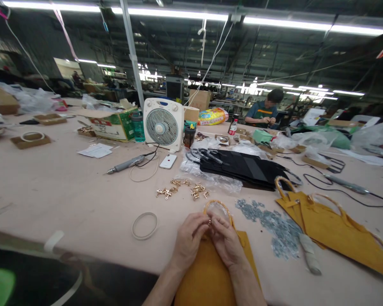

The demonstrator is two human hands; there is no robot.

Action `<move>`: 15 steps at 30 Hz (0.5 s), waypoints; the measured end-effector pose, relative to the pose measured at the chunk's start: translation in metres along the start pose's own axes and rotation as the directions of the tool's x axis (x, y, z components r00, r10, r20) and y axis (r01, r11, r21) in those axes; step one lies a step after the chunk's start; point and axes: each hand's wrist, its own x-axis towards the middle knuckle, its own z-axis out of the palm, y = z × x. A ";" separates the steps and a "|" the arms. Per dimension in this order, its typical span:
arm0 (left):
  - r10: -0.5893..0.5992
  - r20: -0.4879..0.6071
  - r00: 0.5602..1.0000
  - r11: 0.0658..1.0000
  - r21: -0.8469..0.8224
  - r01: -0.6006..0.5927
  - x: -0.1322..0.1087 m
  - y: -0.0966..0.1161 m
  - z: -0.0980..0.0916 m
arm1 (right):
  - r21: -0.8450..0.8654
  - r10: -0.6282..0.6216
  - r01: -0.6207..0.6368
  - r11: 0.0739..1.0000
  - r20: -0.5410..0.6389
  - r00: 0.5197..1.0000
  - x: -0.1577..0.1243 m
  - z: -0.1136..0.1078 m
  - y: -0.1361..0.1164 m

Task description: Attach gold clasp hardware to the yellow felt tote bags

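A mustard-yellow handbag [207,272] lies at the table's front edge, its looped handle [217,202] pointing away from me. Over its top edge, my left hand [187,240] and my right hand [226,242] meet with fingertips pinched together. Between them shows a small shiny metal fitting [210,221], partly covered by the fingers. Beyond the hands lie loose gold-coloured metal fittings [198,191] in small heaps. Many flat grey metal pieces [274,227] are spread to the right of the bag.
More mustard bags [335,225] are stacked at right, near a wrapped grey roll [310,255]. Black bags [242,168] lie on plastic ahead. A tape ring [144,225], electric screwdriver [126,165], phone [168,161] and box fan [163,123] stand left. A co-worker [263,111] sits across.
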 end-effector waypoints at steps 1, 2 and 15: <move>0.001 0.000 1.000 1.000 0.002 -0.001 0.000 0.001 0.000 | -0.009 0.001 -0.001 1.000 0.001 1.000 0.000 0.001 0.000; 0.002 0.000 1.000 1.000 0.004 -0.002 0.000 0.001 0.000 | -0.017 0.002 -0.002 1.000 0.003 1.000 0.000 0.001 0.000; 0.032 -0.047 0.998 0.999 -0.024 -0.033 -0.002 0.000 0.000 | -0.033 0.022 -0.021 0.999 0.025 0.999 -0.002 0.004 0.001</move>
